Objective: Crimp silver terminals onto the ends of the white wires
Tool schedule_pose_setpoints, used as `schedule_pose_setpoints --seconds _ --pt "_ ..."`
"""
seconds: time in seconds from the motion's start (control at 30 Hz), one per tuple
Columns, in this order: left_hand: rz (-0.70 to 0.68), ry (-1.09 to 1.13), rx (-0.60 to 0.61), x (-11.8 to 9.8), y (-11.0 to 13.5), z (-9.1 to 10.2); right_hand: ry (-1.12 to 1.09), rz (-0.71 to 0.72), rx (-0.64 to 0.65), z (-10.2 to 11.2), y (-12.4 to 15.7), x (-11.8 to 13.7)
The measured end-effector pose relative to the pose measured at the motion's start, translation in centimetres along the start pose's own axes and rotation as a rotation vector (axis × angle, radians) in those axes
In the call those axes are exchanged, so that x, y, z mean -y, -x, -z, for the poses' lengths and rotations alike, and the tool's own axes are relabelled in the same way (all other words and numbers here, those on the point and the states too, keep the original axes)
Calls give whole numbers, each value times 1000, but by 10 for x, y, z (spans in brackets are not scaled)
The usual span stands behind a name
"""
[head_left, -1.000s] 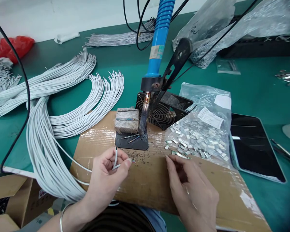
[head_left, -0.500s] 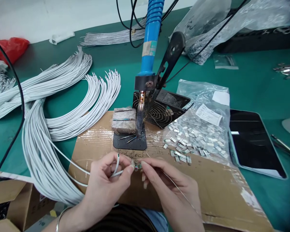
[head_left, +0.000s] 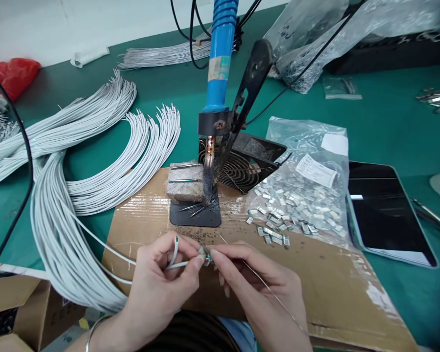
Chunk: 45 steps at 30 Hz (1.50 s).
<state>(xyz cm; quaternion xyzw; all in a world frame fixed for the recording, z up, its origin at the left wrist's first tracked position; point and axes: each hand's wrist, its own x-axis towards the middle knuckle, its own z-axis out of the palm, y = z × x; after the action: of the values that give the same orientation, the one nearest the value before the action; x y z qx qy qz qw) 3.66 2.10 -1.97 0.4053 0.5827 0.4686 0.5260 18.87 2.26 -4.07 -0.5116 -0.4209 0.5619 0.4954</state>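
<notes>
Left hand (head_left: pixel 157 278) pinching smooth white wire (head_left: pixel 178 264), right hand (head_left: pixel 258 288) pinching tiny shiny metal clip (head_left: pixel 207 260) at wire end, both pressed close just above cardboard (head_left: pixel 143 230). Flat silver clips (head_left: pixel 273 235) loose on cardboard, right of hands; blue-handled soldering iron (head_left: pixel 215 83) upright at far edge.

This is a small electronics assembly workshop, set up as a bench workstation. A green anti-static mat (head_left: pixel 385 137) covers the bench, and a soldering iron with a blue handle (head_left: pixel 218 63) stands in a black holder above a sheet of cardboard (head_left: pixel 308 293). Beside it sits a small extractor fan (head_left: pixel 238 168). Long bundles of white wires (head_left: pixel 71 234) lie across the mat, with a plastic bag (head_left: pixel 300 146) of small metal clips (head_left: pixel 275 234) and a cardboard box (head_left: pixel 33 305) near the bench edge.
</notes>
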Motion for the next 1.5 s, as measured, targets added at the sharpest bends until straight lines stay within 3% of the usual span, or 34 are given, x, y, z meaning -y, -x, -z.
schedule_pose_setpoints --seconds 0.53,0.7,1.0,1.23,1.5 --pt "2 7 44 -2 0 0 22 26 7 2 -1 -1" --pt "20 44 52 -1 -1 -1 97 19 -79 -2 4 0" --pt "-2 1 -38 0 -13 -3 287 2 -228 -7 15 1" --pt "1 25 -100 0 -21 -4 351 274 -65 4 0 -2" --pt "-3 40 -134 -11 -31 -10 231 181 -192 -19 0 8"
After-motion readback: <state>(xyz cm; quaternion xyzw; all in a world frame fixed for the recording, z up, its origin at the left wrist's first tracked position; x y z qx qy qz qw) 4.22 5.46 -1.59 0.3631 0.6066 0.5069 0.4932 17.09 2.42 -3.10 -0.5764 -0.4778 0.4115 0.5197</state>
